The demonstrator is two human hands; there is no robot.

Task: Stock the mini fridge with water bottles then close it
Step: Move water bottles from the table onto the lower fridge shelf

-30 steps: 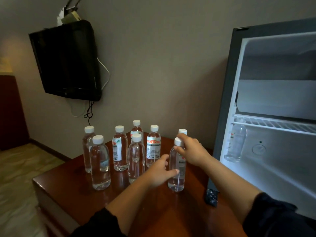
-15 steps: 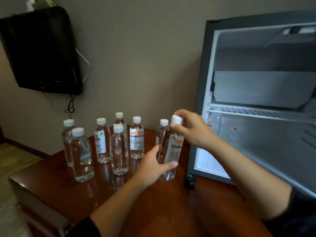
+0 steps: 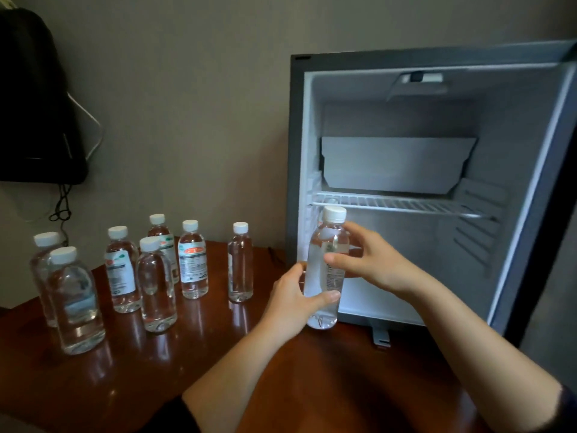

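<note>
The mini fridge (image 3: 295, 151) stands open, its wire shelf (image 3: 399, 204) and lower space bare as far as can be seen (the held bottle hides one corner), so stocking looks barely begun and closing is still far off. Seven water bottles (image 3: 156, 285) wait upright on the wooden table (image 3: 281, 385). An eighth bottle (image 3: 326, 245) is held upright at the fridge opening, with the left hand (image 3: 290, 301) wrapped round its lower half and the right hand (image 3: 368, 264) gripping its upper half. One label (image 3: 192, 257) shows an orange logo, but its print is too blurred to read.
</note>
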